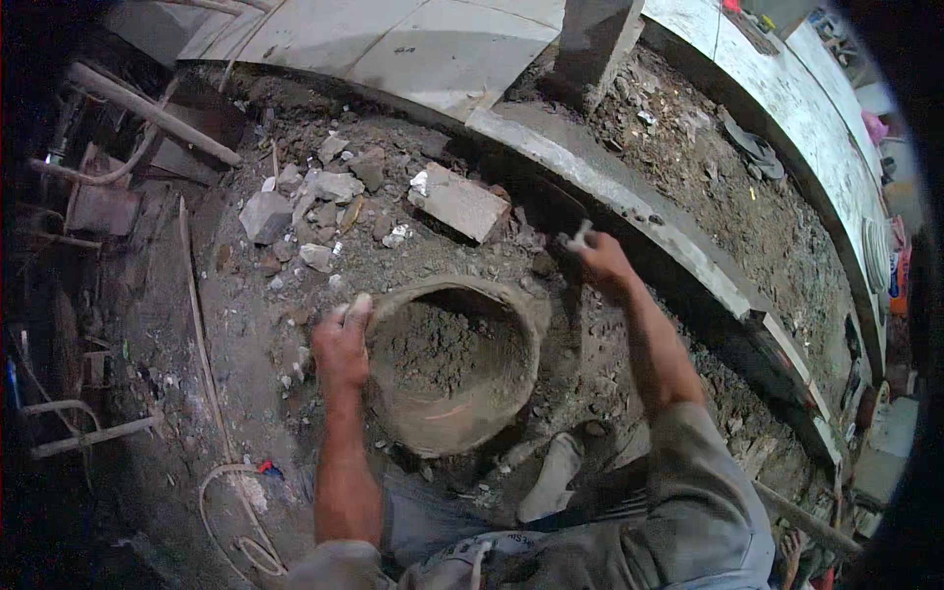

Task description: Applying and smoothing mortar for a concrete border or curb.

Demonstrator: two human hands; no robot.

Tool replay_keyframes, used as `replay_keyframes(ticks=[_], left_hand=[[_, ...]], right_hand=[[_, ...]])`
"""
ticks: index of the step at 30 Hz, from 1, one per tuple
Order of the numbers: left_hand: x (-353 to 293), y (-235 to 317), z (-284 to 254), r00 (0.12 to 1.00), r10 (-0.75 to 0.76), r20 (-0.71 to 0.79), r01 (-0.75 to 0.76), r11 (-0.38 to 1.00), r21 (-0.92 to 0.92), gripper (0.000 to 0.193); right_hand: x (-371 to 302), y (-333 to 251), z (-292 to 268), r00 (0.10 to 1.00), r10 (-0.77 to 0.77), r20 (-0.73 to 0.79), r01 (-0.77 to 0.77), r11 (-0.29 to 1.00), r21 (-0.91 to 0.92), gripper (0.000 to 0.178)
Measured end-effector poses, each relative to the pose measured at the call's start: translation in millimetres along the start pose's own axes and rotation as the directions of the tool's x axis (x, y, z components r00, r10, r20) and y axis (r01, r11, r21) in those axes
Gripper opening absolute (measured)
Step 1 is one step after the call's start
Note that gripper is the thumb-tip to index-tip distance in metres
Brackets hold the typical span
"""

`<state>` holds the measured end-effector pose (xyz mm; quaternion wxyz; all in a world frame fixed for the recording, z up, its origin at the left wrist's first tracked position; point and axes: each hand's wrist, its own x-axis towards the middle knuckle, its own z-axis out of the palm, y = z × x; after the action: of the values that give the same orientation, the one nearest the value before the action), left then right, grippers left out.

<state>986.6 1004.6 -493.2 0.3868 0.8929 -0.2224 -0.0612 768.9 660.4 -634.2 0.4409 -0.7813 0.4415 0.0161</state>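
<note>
My left hand is closed on the left rim of a round, mud-coated basin. Dark loose soil lies in the basin. Beyond its right side, my right hand reaches to the narrow trench beside a concrete curb. Its fingers are curled around a small pale piece that I cannot make out, and dark soil surrounds the fingertips. A rectangular grey block rests on the dirt between the basin and the trench.
Broken stones are heaped beyond the basin. Pale slabs border the far side, near a square concrete post. A long thin stick and a loose cord lie at the left, near bent metal bars.
</note>
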Motion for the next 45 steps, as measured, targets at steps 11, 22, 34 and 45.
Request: replay_keyframes(ticks=[11,22,34,45], left_hand=[[30,-1,-11,0.987,0.136,0.086,-0.127,0.986,-0.107,0.039],[3,-17,-10,0.961,0.234,0.149,-0.208,0.962,-0.175,0.045],[-9,15,-19,0.890,0.219,0.401,-0.120,0.959,-0.257,0.036],[6,6,-9,0.931,0.246,0.271,-0.145,0.928,-0.343,0.044]], right_hand=[[-226,-117,-78,0.976,-0.219,0.006,0.218,0.966,-0.142,0.024],[-138,-164,98,0.474,-0.505,0.721,0.876,0.353,-0.328,0.026],[-237,-228,164,0.829,0.272,0.489,0.341,0.448,-0.827,0.017],[-233,-144,72,0.927,-0.337,0.164,0.322,0.490,-0.810,0.013]])
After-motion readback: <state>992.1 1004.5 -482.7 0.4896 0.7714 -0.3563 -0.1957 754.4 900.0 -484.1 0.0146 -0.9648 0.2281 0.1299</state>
